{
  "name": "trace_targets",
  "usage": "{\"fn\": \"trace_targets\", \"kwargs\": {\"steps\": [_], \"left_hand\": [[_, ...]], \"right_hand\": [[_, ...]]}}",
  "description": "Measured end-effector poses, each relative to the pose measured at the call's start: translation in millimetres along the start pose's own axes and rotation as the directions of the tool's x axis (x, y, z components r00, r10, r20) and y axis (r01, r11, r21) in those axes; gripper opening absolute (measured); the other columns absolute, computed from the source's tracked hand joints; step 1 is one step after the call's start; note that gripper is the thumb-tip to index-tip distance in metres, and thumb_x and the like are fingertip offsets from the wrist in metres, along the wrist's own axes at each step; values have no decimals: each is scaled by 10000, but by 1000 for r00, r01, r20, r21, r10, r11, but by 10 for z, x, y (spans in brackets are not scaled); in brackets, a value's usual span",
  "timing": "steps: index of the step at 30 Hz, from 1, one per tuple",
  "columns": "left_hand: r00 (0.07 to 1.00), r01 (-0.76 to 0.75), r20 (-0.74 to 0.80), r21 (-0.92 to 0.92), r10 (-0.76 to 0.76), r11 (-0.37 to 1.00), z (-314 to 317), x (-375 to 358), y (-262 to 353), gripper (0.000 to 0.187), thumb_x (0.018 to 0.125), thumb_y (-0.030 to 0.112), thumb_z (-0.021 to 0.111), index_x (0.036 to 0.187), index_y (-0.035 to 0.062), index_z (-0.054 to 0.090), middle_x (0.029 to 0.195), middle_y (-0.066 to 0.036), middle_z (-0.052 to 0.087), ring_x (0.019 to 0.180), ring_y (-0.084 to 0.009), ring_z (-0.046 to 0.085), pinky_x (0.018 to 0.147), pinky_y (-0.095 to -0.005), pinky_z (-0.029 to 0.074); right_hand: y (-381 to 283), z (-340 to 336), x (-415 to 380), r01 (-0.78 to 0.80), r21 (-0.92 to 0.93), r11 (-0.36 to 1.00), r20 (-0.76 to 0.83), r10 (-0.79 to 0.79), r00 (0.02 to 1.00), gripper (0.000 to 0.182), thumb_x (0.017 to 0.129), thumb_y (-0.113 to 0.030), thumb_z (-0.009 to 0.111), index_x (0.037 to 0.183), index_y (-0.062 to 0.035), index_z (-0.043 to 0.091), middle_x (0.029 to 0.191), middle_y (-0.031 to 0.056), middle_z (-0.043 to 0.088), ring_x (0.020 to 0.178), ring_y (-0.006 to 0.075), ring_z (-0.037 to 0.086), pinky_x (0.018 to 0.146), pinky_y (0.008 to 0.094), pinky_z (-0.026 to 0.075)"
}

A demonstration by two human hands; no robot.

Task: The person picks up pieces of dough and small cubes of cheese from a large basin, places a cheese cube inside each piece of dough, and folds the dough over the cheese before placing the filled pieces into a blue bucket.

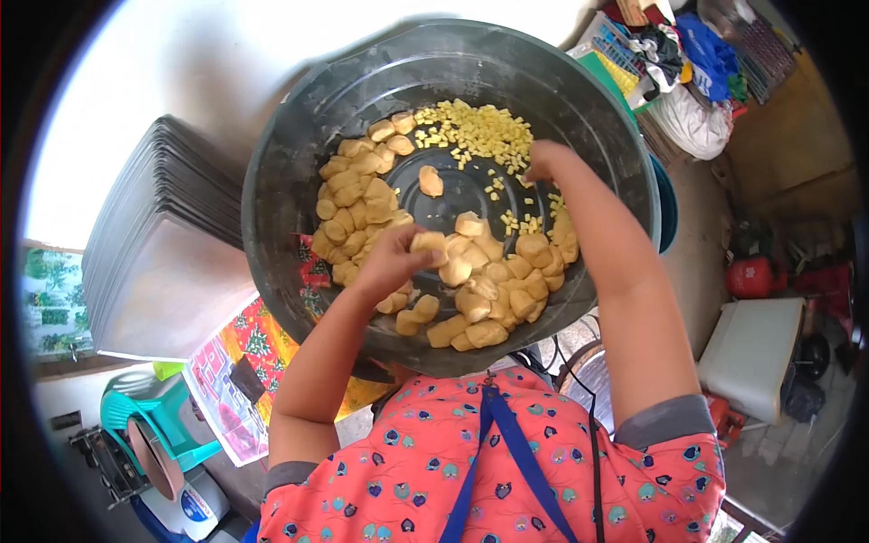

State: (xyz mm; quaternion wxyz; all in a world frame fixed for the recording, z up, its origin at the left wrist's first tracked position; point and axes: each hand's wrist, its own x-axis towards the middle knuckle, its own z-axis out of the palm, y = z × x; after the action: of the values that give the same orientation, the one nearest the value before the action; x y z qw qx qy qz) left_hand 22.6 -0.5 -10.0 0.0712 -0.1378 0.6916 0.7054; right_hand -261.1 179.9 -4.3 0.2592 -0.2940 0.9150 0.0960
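Observation:
A large dark round basin (299, 136) holds many pale yellow dough lumps (348, 195) along its left and near sides. Small yellow cubes (475, 131) lie in a heap at its far side. My left hand (398, 258) is closed on one dough lump (430, 242) above the near pile. My right hand (546, 161) reaches deeper into the basin, with its fingers pinched together at the edge of the small cubes; what it holds is too small to tell. One dough lump (431, 181) lies alone in the middle of the basin floor.
A stack of grey metal trays (163, 244) lies left of the basin. A patterned cloth (244, 348) shows beneath the basin. A green plastic chair (149, 407) stands at lower left. Cloth bundles and baskets (679, 63) are at upper right, a white box (751, 353) at right.

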Motion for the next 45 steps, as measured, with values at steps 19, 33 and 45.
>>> {"fn": "trace_targets", "kwargs": {"steps": [19,33,45], "left_hand": [[994,109,55,-659,-98,744,-61,99,77,247,826,46,572,1063,-6,526,1033,-111,610,823,-189,609,718,-284,510],[913,-131,-404,-414,-53,901,-79,179,-231,172,770,24,538,938,12,574,782,-35,608,591,-96,558,478,-230,440],[927,-105,-363,-497,-97,862,-82,132,-170,109,818,55,565,922,26,556,743,-31,601,510,-91,524,434,-225,411]], "right_hand": [[-693,167,-177,75,644,761,-272,136,953,318,698,-268,735,793,20,640,773,139,660,723,196,634,670,311,499],[-976,348,-636,242,906,347,-254,-10,967,250,818,-98,615,1044,9,610,849,84,656,738,130,634,678,258,513],[-628,535,-344,160,822,547,-356,274,893,296,784,-165,654,1022,8,623,778,89,659,685,162,608,661,288,487]]}}
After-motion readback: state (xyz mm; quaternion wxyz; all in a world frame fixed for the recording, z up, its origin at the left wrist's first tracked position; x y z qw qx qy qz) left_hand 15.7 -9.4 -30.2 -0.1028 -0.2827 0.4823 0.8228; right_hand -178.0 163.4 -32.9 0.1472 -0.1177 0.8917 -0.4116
